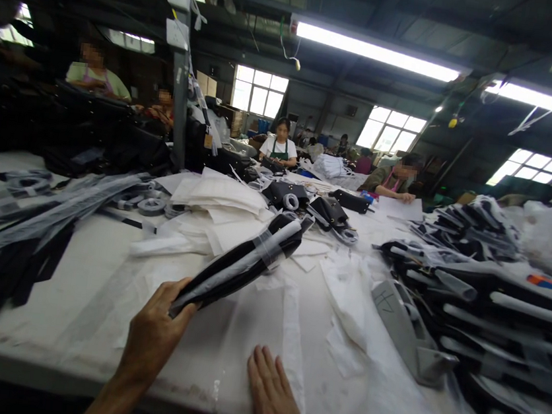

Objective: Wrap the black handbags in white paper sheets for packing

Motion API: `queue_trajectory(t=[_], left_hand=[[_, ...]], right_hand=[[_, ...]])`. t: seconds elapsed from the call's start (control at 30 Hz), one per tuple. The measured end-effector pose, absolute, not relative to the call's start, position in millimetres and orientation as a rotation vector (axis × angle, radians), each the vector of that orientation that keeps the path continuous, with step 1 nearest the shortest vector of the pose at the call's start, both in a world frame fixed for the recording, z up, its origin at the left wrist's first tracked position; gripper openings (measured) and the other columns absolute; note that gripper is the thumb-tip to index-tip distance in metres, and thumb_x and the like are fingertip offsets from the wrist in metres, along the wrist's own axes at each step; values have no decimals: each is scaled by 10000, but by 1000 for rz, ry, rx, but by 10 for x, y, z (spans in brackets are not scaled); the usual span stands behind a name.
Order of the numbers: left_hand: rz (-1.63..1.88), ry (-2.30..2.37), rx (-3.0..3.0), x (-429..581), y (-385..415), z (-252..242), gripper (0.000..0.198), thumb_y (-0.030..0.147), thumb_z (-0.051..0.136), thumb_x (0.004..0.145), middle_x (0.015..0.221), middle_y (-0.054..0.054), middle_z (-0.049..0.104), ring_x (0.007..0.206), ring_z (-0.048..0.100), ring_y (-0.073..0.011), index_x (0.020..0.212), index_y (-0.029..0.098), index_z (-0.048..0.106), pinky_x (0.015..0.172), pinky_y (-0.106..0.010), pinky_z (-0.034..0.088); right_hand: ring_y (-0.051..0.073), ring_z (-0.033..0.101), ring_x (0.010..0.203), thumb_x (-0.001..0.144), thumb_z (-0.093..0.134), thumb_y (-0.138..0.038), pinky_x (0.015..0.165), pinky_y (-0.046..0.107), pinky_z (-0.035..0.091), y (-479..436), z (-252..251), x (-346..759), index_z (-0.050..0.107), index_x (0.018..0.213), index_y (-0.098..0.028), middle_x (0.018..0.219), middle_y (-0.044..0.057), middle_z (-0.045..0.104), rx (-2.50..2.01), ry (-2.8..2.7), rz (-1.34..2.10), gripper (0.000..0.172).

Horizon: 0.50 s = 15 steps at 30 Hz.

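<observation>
My left hand (pixel 157 326) is closed round the near end of a bundle of black straps (pixel 245 257). The bundle slants up and away to the right above the table, with white wrapping along it and clear tape or film round its far part. My right hand (pixel 272 393) lies flat near the table's front edge, fingers stretched out and holding nothing. Under and beside it is a thin translucent plastic sheet (pixel 294 335) on the white tabletop (pixel 218 360).
White sheets (pixel 222 194) are heaped mid-table, with black bags (pixel 330 210) and tape rolls beyond. Loose black straps (pixel 46 254) lie left. A grey tape dispenser (pixel 406 328) and stacked wrapped black bundles (pixel 506 326) stand right. A post (pixel 182 90) rises behind; several people work farther back.
</observation>
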<state>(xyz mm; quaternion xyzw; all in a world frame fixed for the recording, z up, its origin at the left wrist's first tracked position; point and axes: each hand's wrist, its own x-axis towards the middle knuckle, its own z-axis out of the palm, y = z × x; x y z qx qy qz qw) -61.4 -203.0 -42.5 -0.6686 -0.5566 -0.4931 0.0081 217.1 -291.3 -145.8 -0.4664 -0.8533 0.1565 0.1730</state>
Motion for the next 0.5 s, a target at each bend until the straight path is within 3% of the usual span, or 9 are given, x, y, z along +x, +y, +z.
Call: queue_trajectory(t=[0.1, 0.17, 0.27, 0.37, 0.43, 0.5], left_hand=[[-1575, -1778, -2081, -644, -2024, -452, 326, 428, 535, 865, 1043, -43, 700, 961, 694, -255, 1107, 234, 633, 879, -351, 548], [-1593, -1803, -2071, -668, -2023, -470, 332, 441, 547, 854, 1045, -43, 704, 958, 696, -255, 1098, 236, 640, 881, -354, 549], [-1616, -1813, -2056, -699, -2019, -486, 331, 457, 555, 851, 1026, -36, 709, 939, 703, -255, 1088, 244, 644, 866, -355, 554], [-1621, -1790, -2065, -728, -2014, -495, 324, 461, 556, 858, 1010, -23, 711, 917, 713, -247, 1090, 253, 643, 845, -343, 561], [-1611, -1775, -2068, -745, -2009, -506, 316, 465, 555, 866, 1007, -16, 714, 912, 719, -240, 1091, 260, 644, 822, -330, 567], [-1605, -1764, -2062, -761, -2003, -526, 314, 474, 550, 879, 1007, -11, 717, 909, 725, -234, 1096, 268, 643, 792, -316, 572]], right_hand=[[308, 561, 1286, 900, 633, -462, 1095, 421, 447, -2751, -1133, 2132, 529, 1441, -264, 1418, 87, 582, -1355, -2314, 467, 585], [246, 630, 1173, 969, 535, -359, 1049, 350, 461, -2483, -781, 2174, 669, 1267, -267, 1262, 67, 692, -1591, -2130, 353, 339], [251, 601, 1175, 929, 576, -268, 1027, 345, 436, -1889, -384, 2305, 678, 1222, -215, 1251, 105, 674, -1897, -1998, 184, 315], [345, 590, 1155, 844, 684, -371, 955, 437, 450, -1308, -334, 2431, 668, 1213, -125, 1226, 203, 657, -2066, -1845, 141, 444], [349, 614, 1094, 747, 761, -406, 889, 421, 462, -1051, -429, 2473, 720, 1088, -155, 1131, 174, 696, -2110, -1796, 151, 425], [306, 646, 997, 671, 794, -343, 829, 365, 459, -926, -544, 2495, 749, 884, -208, 981, 96, 733, -2098, -1782, 166, 256]])
